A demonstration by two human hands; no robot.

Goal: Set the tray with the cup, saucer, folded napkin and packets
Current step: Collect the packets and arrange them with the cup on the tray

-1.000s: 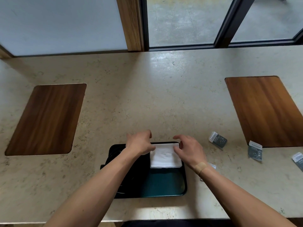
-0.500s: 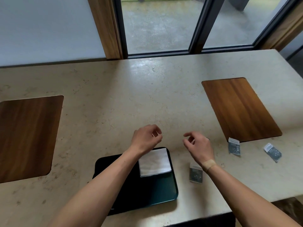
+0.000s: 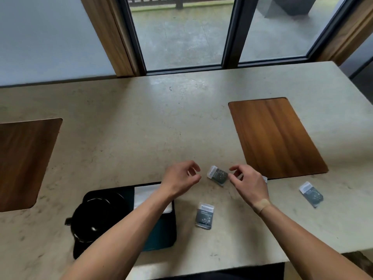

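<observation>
R hand (image 3: 249, 183) pinches packet (image 3: 218, 175) edge, just right of tray (image 3: 161, 237); L hand (image 3: 181, 177) loosely curled, empty. Risk: thin pinch slips, pkt drops short of tray.

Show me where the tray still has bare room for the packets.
Bare teal floor shows at the tray's near right corner, below the folded napkin. The left half is crowded by the black cup and saucer. The left forearm hides the strip between them.

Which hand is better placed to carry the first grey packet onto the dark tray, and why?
The right hand: its fingertips already pinch the small grey foil packet, while the left hand hovers beside it holding nothing.
</observation>
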